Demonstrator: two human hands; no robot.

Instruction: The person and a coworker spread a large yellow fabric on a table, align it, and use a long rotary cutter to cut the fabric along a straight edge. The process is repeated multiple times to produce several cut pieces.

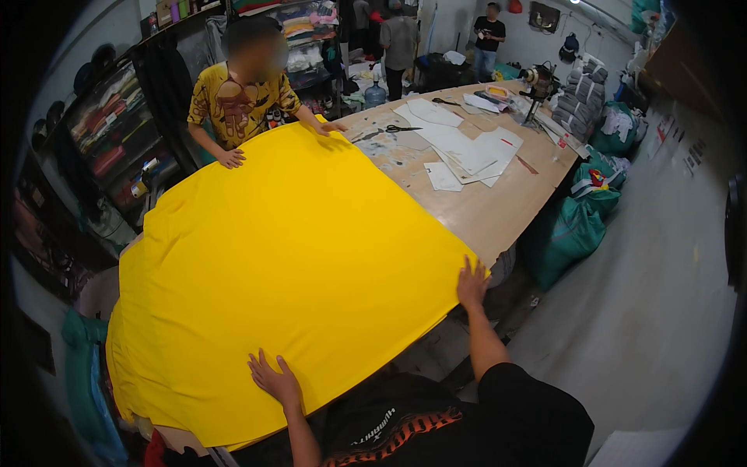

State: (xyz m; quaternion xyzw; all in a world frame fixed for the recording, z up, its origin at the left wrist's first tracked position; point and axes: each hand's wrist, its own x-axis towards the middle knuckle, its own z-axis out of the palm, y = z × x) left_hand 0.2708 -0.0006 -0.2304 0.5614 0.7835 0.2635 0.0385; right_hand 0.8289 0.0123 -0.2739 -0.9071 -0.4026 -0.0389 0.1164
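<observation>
Bright yellow fabric sheet (288, 257) spread across a pale wooden bench (494, 218)
Left hand (275, 381) flat near the sheet's front edge, right hand (471, 285) at its corner; a co-worker's hands (232, 159) touch the far side.

On my feed, cloth (296, 257) covers the near left of the table (517, 210), with paper patterns (475, 152) beyond, rightward. Scissors (403, 128) lie at their left edge; sacks (577, 233) sit right of the table.

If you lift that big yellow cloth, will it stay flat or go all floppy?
Probably floppy: the yellow cloth droops in soft folds at its left side. It may be heavy all together, since it spreads across much of the table. It probably won't roll, because it lies spread out.
</observation>
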